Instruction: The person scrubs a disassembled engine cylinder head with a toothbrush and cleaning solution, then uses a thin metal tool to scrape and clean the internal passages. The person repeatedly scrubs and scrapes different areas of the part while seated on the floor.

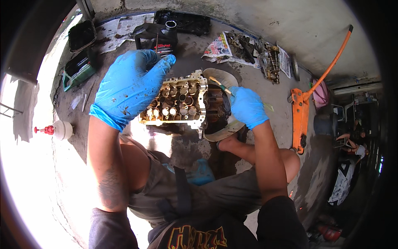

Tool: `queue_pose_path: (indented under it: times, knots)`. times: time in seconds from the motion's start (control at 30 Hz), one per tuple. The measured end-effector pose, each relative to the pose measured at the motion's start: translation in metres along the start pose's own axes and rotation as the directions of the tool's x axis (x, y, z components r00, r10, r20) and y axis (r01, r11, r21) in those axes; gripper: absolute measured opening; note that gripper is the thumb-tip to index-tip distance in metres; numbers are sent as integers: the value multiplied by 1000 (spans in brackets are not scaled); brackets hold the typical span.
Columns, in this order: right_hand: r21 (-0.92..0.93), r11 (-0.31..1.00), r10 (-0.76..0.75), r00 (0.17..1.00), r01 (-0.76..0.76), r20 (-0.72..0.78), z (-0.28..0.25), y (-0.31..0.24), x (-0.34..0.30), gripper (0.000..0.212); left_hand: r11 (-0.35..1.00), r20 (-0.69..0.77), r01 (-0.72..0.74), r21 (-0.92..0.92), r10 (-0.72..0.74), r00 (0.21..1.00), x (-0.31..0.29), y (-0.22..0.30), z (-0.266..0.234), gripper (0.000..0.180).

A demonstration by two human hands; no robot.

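Note:
A metal engine cylinder head with rows of round bores lies in front of me. Above its left end is my left hand in a stained blue glove. Its fingers are closed, and a thin brownish rod rises from them; its lower end is hidden. My right hand, also gloved in blue, grips a slim paintbrush with a pale wooden part and a green band. That brush points left over a round metal basin, which holds dark parts and sits partly behind the cylinder head.
A black oil jug and dark pans stand at the back. Engine parts lie on newspaper. An orange floor jack stands right, a green cut-open container left, beyond a white-and-red bottle.

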State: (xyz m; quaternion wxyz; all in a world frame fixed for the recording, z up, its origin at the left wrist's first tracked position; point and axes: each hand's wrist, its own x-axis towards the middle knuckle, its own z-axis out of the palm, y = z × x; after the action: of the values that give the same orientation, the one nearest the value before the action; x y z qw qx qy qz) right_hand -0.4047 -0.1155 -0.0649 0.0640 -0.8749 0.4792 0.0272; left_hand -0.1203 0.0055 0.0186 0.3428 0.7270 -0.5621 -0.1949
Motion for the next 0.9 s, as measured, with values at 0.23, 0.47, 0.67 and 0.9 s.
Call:
queue_pose_path:
  times: [0.23, 0.47, 0.67, 0.9]
  knots:
    - [-398, 917, 225, 800, 19, 557, 126, 86, 20, 23, 999, 1, 11, 48, -11, 1000, 1, -5, 8, 46]
    - [-254, 964, 220, 757, -74, 615, 254, 72, -15, 28, 992, 9, 34, 124, -35, 999, -1, -9, 5, 44]
    - [-191, 982, 123, 730, 11, 673, 145, 73, 19, 28, 998, -87, -12, 63, 17, 996, -7, -9, -3, 45]
    - [-115, 993, 31, 819, 42, 573, -46, 9, 28, 30, 1000, -12, 20, 20, -20, 1000, -15, -8, -22, 41]
